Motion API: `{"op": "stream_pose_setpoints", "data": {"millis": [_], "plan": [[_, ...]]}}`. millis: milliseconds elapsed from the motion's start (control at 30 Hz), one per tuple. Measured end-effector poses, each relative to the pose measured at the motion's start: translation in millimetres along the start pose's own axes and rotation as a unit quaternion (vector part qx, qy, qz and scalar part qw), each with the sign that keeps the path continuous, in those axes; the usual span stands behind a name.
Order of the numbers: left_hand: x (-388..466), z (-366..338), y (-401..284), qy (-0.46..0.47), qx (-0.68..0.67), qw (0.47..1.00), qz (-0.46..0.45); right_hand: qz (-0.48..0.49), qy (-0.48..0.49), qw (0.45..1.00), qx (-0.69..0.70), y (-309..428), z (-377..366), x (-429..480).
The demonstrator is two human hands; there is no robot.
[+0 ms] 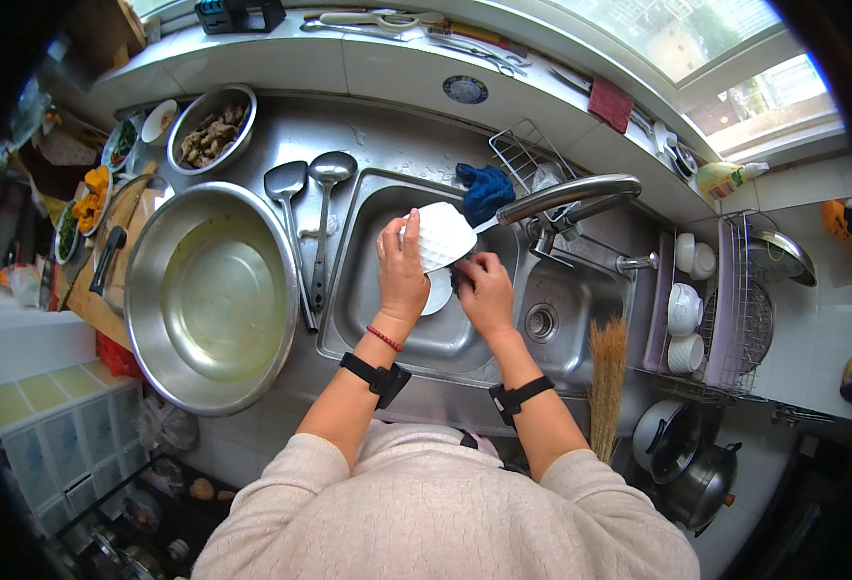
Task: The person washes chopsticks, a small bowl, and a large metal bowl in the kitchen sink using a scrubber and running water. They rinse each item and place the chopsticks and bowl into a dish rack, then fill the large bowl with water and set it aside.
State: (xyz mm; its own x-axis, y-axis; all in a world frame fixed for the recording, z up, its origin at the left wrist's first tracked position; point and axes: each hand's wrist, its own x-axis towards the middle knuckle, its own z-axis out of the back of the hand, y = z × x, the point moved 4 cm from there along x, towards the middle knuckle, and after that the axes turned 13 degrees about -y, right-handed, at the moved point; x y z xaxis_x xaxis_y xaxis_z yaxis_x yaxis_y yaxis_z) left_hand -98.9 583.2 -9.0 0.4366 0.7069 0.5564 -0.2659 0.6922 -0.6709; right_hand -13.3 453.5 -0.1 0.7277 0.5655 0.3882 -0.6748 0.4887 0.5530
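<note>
My left hand (403, 272) grips a white bowl (439, 239) with a raised diamond pattern, tilted over the large basin (368, 319) of a steel sink. Water runs from the faucet (578, 196) at the bowl's right side. Close against its lower right edge, my right hand (487, 290) pinches a small dark scrubber (458, 279); its exact kind is partly hidden by the fingers. Below the bowl, another white dish (437, 293) lies in the basin, partly covered by the hand and bowl.
Left of the sink stand a steel basin of cloudy water (226, 290), a spatula (286, 181) and a ladle (332, 168). A blue cloth (485, 192) lies behind the sink. Rightward are a straw brush (606, 384) and a dish rack (730, 304). Knives and scissors line the windowsill (390, 51).
</note>
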Motion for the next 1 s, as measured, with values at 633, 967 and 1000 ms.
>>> {"op": "stream_pose_setpoints", "data": {"millis": [633, 967, 1000], "plan": [[-46, -6, 68, -0.009, -0.034, 0.942, 0.335, -0.533, 0.075, 0.696, 0.476, -86, -103, -27], [-25, -65, 74, 0.124, -0.190, 0.840, 0.492, 0.326, 0.074, 0.932, -0.138, 9, -30, 7], [-15, -61, 67, 0.161, -0.251, 0.819, 0.490, 0.329, 0.026, 0.934, -0.139, 10, -27, 14]]}}
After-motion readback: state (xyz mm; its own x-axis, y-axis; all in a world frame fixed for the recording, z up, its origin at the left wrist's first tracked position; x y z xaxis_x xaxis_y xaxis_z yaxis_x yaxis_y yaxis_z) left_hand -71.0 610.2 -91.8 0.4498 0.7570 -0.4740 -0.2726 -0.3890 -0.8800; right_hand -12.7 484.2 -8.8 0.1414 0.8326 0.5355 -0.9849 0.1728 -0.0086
